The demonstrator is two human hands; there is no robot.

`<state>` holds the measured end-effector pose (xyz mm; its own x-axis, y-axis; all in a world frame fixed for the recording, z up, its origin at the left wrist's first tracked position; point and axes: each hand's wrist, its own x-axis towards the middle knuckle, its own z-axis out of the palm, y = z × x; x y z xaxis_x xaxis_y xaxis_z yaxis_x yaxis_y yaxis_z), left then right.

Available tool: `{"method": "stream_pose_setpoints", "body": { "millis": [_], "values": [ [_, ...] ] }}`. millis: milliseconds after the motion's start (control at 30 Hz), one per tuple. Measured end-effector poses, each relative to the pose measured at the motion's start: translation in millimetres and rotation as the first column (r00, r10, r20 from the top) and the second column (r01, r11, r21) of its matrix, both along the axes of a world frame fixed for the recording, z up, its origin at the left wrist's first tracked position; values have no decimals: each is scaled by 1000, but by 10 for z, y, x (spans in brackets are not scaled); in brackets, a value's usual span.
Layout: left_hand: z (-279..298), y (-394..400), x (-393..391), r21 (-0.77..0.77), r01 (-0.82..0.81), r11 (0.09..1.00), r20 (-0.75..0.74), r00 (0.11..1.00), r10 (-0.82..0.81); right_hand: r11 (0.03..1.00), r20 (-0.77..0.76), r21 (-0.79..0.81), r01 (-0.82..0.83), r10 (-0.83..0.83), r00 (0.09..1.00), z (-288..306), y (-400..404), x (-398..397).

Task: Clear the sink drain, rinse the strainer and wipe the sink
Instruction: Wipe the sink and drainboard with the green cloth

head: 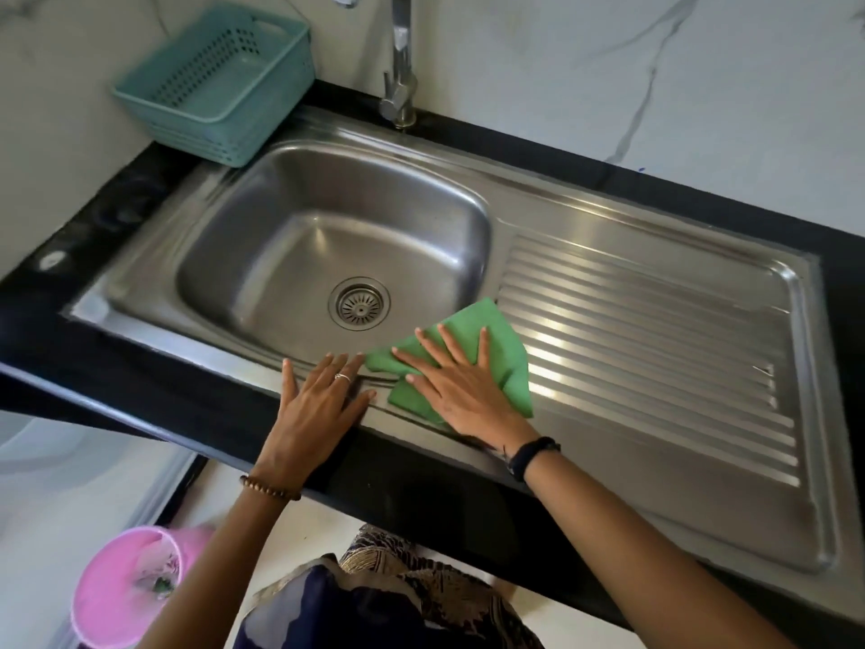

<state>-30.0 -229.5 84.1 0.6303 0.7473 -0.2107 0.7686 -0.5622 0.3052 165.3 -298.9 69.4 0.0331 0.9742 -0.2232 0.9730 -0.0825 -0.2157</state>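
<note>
1. Nearest the camera hung a patterned dark garment, with a pink bucket on the floor at the near left.
2. The left hand lay flat, fingers spread, on the near rim of the sink, gripping nothing; a ring sat on one finger and a bead bracelet on the wrist.
3. The right hand pressed flat, fingers splayed, on a green cloth, not closed round it.
4. The cloth lay on the near rim, between the basin and the ribbed drainboard.
5. The strainer sat in the drain at the basin's floor.
6. A teal basket stood at the far left of the black desk; the tap rose behind the sink.
</note>
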Motion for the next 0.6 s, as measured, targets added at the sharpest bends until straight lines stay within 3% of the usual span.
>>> {"method": "stream_pose_setpoints", "body": {
  "millis": [167,400,600],
  "values": [
    [28,174,-208,-8,12,1000,-8,1000,-12,1000,-6,-12,-26,26,1000,38,-48,-65],
    [37,226,-589,45,10,999,-22,1000,-9,996,-224,-52,67,-77,972,139,-752,-51],
    [61,204,-672,86,22,996,73,997,-28,993,-214,-66,103,-115,970,171,-874,-112]
  ]
}}
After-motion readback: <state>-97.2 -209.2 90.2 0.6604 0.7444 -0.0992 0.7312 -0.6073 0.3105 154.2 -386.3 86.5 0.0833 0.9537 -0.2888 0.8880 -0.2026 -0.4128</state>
